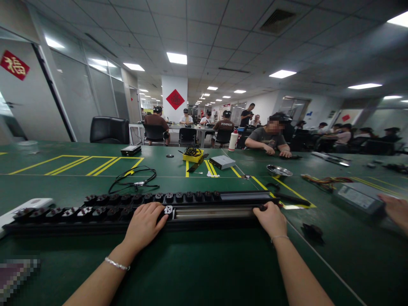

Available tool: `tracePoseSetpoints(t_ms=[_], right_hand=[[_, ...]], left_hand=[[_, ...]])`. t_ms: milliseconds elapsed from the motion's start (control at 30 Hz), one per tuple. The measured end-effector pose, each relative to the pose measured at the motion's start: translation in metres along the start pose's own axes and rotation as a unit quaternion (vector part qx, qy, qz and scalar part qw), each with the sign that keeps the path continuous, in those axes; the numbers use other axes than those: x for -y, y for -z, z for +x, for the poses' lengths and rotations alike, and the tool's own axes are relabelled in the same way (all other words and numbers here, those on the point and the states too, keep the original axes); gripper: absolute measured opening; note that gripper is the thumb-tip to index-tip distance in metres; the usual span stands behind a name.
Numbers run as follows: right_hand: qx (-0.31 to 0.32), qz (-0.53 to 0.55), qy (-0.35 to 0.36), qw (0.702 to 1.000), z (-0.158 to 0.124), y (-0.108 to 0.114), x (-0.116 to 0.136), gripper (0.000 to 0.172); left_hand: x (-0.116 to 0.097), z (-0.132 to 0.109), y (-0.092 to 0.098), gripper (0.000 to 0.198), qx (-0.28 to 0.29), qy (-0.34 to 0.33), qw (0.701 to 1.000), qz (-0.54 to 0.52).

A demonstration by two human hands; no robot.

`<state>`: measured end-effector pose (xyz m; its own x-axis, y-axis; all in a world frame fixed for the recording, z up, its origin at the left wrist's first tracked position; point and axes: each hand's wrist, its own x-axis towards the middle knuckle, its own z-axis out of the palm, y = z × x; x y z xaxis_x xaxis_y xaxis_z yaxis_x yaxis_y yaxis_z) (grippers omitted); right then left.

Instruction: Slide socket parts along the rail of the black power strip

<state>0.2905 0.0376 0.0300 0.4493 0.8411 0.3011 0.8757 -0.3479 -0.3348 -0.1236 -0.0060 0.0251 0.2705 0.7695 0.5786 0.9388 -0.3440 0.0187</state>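
A long black power track (216,213) lies across the table in front of me, with a bare metallic stretch between my hands. Black socket adapters (86,212) with metal contacts facing up sit in a row along its left part. My left hand (145,221) is curled over the row, its fingers round the rightmost adapter (168,211). At the track's right end, my right hand (272,220) is closed with thumb and fingers on the dark end; the exact part gripped is partly hidden. Behind lies a second track (245,196), also carrying several adapters.
A white power strip (28,208) lies left; a black cable (134,180) lies behind the tracks. Farther off are a yellow tray (193,155), a grey box (222,162) and a metal bowl (279,171). Another person's hand (397,210) touches a power supply unit (360,197) at right.
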Motion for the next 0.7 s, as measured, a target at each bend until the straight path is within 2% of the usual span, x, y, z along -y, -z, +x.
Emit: tracePoseSetpoints(t_ms=[700], right_hand=[[0.018, 0.009, -0.004, 1.000, 0.0009, 0.0040, -0.0013, 0.034]], left_hand=[[0.0015, -0.0007, -0.0012, 0.029, 0.005, -0.001, 1.000, 0.013]])
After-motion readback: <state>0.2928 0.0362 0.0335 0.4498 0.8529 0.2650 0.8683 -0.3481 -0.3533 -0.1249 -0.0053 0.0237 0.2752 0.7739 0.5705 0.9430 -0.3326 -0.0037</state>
